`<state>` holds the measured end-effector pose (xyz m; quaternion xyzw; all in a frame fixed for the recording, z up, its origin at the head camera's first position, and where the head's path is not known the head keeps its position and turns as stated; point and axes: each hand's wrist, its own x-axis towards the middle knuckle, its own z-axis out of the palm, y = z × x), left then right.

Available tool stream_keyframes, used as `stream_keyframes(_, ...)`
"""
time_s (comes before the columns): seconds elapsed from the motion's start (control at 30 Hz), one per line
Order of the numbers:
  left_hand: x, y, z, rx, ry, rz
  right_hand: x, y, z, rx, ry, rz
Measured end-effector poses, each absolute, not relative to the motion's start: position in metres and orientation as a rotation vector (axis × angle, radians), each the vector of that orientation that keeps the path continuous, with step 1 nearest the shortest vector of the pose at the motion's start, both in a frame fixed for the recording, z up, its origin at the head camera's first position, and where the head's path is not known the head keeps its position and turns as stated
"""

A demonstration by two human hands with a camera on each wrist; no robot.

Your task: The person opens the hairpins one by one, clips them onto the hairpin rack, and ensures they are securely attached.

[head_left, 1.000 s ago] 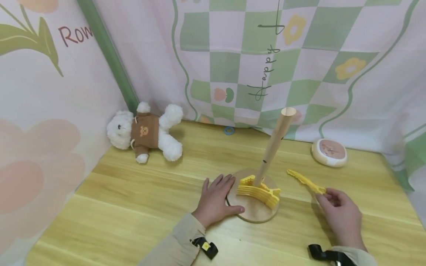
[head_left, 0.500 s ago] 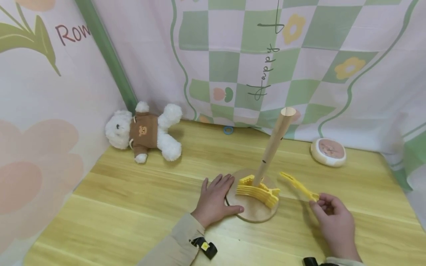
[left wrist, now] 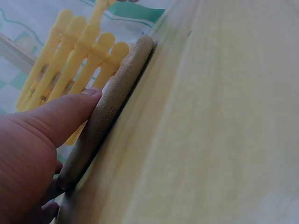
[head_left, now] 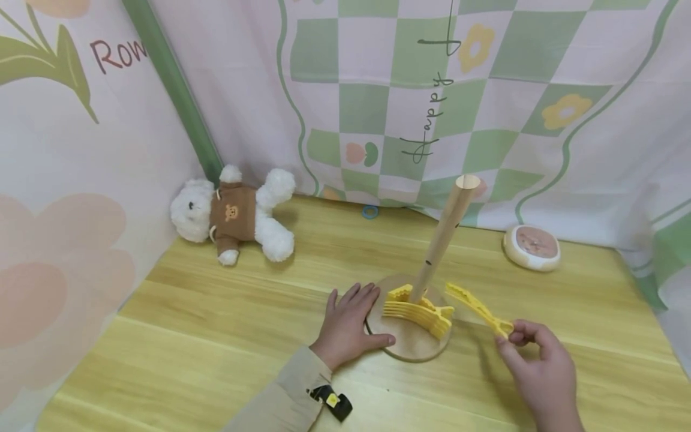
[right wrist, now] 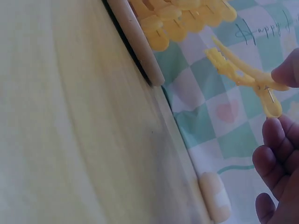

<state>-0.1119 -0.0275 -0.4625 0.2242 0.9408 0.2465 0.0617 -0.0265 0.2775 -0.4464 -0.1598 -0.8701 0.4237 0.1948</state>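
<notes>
My right hand [head_left: 545, 366] pinches the tail end of a yellow hair clip [head_left: 480, 309] between thumb and fingers. In the right wrist view that hair clip's long toothed arms stand apart. Its front end points left, close to a round wooden base [head_left: 412, 351]. At the base's left edge rests my left hand [head_left: 348, 330], fingers spread and straight, with the thumb [left wrist: 77, 109] lying over the rim. Several more yellow hair clips [head_left: 418, 317] form a fanned row on the base, around the foot of an upright wooden post [head_left: 439, 240].
A white plush dog [head_left: 234, 213] in a brown top lies on the wood-grain table [head_left: 216, 336] at the back left. Near the curtain [head_left: 367, 48] are a small blue ring [head_left: 370, 212] and a white rounded device [head_left: 533, 247]. A green pole [head_left: 175, 90] stands in the corner.
My right hand has moved left and slightly nearer to me, bringing the yellow hair clip closer to the wooden base; the clip's arms have opened. My left hand has stayed put.
</notes>
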Motion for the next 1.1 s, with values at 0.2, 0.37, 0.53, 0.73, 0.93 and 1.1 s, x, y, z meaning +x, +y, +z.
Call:
stream_keyframes(0.2, -0.112, -0.028, -0.463, 0.675, 2.845, 0.747, -0.022, 0.268, -0.439, -0.363, -2.382, 1.186)
stream_keyframes(0.37, -0.112, -0.028, -0.463, 0.676, 2.850, 0.746, -0.019, 0.262, -0.432, -0.295, -2.339, 1.183)
stream_keyframes(0.53, -0.112, -0.028, -0.462, 0.670, 2.852, 0.749, -0.016, 0.257, -0.425, -0.221, -2.337, 1.188)
stream_keyframes(0.73, -0.112, -0.027, -0.462, 0.665, 2.854, 0.737, -0.017, 0.255, -0.421, -0.023, -2.328, 1.198)
stream_keyframes(0.93, -0.112, -0.027, -0.461, 0.663, 2.853, 0.730, -0.019, 0.252, -0.421, 0.071, -2.325, 1.145)
stream_keyframes(1.1, -0.111, -0.027, -0.461, 0.668, 2.851, 0.732, -0.019, 0.250, -0.419, 0.082, -2.342, 1.128)
